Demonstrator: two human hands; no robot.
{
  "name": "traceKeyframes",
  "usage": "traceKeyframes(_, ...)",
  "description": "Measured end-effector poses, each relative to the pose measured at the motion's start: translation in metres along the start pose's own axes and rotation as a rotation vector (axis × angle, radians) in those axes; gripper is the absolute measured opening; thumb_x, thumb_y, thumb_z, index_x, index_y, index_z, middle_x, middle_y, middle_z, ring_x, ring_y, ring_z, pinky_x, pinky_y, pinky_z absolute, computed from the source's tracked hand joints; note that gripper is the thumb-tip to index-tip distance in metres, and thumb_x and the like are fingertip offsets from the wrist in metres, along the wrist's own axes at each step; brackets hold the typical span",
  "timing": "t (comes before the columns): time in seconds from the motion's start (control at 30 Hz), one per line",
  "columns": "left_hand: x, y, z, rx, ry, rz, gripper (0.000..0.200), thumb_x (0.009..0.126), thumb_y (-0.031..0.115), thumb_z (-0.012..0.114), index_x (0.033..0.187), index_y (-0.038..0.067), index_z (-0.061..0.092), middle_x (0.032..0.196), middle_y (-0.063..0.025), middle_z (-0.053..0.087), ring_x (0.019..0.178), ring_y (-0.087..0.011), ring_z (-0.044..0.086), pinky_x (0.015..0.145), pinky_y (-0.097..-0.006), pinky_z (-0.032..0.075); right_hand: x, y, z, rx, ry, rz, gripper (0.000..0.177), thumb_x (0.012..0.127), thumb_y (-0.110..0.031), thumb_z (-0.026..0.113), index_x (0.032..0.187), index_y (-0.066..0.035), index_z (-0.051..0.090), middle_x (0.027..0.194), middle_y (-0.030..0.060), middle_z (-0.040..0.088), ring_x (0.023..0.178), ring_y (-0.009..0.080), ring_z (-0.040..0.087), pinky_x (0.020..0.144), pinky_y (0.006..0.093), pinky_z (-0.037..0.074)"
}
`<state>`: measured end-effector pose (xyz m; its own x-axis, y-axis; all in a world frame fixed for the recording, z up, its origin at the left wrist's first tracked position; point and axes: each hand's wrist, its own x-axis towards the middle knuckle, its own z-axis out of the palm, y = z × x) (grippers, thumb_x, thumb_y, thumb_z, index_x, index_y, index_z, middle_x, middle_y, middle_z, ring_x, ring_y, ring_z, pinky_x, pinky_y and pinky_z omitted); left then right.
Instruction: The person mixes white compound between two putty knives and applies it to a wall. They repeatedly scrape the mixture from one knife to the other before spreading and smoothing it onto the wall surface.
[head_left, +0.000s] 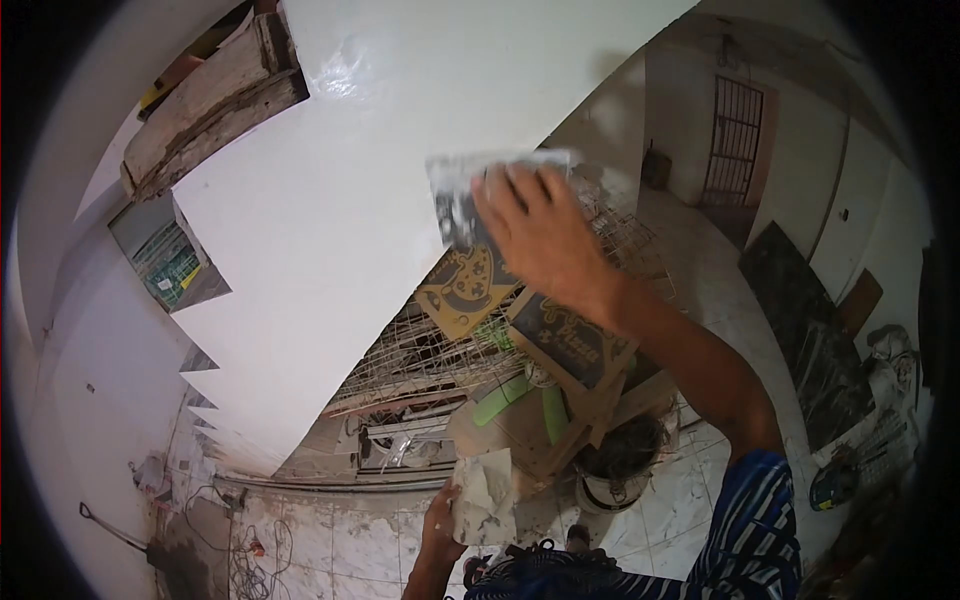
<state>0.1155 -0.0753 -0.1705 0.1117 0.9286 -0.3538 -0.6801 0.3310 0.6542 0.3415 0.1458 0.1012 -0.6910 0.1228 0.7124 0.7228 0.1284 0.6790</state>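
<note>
My right hand [540,225] is closed around a flat, wide putty blade [455,205] smeared with white. The blade lies close against the white sloping underside of a staircase [330,200], at its lower right edge. Down near my body, my left hand [437,530] grips a square, pale plate [497,525] by its left side. A lump of whitish putty [485,485] sits on that plate. The fingers of my left hand are partly hidden behind it.
Below the slope lie pizza boxes [570,340], wire mesh [400,355] and a green-bladed fan [500,400]. A bucket [610,490] stands by my feet. Cables [260,560] and a shovel [115,525] are at left, dark panels [810,330] at right.
</note>
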Motion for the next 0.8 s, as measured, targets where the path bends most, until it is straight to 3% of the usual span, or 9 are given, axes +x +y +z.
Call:
traceKeyframes(0.1,-0.002,0.003,0.004,0.003,-0.006,0.007,0.054,0.098,0.028,0.046,0.145,0.001,0.040,0.132,-0.0166,0.059,0.117,-0.0312,0.062,0.099,-0.0451,0.052,-0.018,-0.010,-0.007,0.191,-0.065,-0.111,0.046,0.088,-0.018,0.058,0.129,0.002,0.059,0.121,0.0137,0.059,0.114,0.0283,0.053,0.098,0.0466,0.042)
traceKeyframes(0.2,-0.001,0.006,0.004,0.013,-0.005,0.011,0.055,0.098,0.028,0.047,0.145,0.001,0.040,0.131,-0.0163,0.059,0.117,-0.0311,0.062,0.099,-0.0454,0.052,-0.022,0.006,-0.018,0.241,0.026,-0.086,0.045,0.089,-0.019,0.060,0.131,-0.001,0.060,0.121,0.0127,0.060,0.118,0.0265,0.053,0.100,0.0467,0.042)
traceKeyframes(0.3,-0.002,0.006,0.003,0.030,0.005,0.007,0.055,0.098,0.029,0.047,0.145,0.002,0.040,0.131,-0.0163,0.059,0.116,-0.0312,0.062,0.098,-0.0458,0.052,-0.018,0.052,-0.015,0.218,0.147,-0.072,0.044,0.089,-0.018,0.061,0.132,-0.006,0.061,0.124,0.0116,0.061,0.120,0.0254,0.053,0.103,0.0452,0.041)
traceKeyframes(0.5,0.004,0.005,0.005,0.000,0.009,-0.042,0.053,0.098,0.027,0.047,0.145,0.003,0.040,0.135,-0.0156,0.056,0.120,-0.0299,0.061,0.100,-0.0445,0.052,-0.021,0.105,0.024,0.067,0.273,-0.254,0.046,0.090,-0.015,0.059,0.136,-0.010,0.060,0.125,0.0098,0.062,0.120,0.0250,0.054,0.105,0.0423,0.042)
traceKeyframes(0.63,0.010,-0.003,0.008,-0.039,-0.007,-0.053,0.053,0.098,0.026,0.047,0.145,0.003,0.041,0.136,-0.0152,0.056,0.121,-0.0292,0.060,0.100,-0.0436,0.052,-0.040,0.104,0.057,0.065,0.268,-0.236,0.044,0.092,-0.015,0.058,0.136,-0.010,0.060,0.126,0.0109,0.060,0.121,0.0252,0.052,0.104,0.0432,0.042)
traceKeyframes(0.8,0.007,-0.004,0.020,-0.001,0.002,0.004,0.055,0.097,0.027,0.048,0.146,0.003,0.039,0.136,-0.0157,0.056,0.119,-0.0302,0.061,0.099,-0.0444,0.053,-0.069,0.093,0.051,0.191,0.258,-0.203,0.044,0.091,-0.010,0.056,0.135,-0.004,0.058,0.127,0.0141,0.056,0.120,0.0274,0.051,0.099,0.0433,0.042)
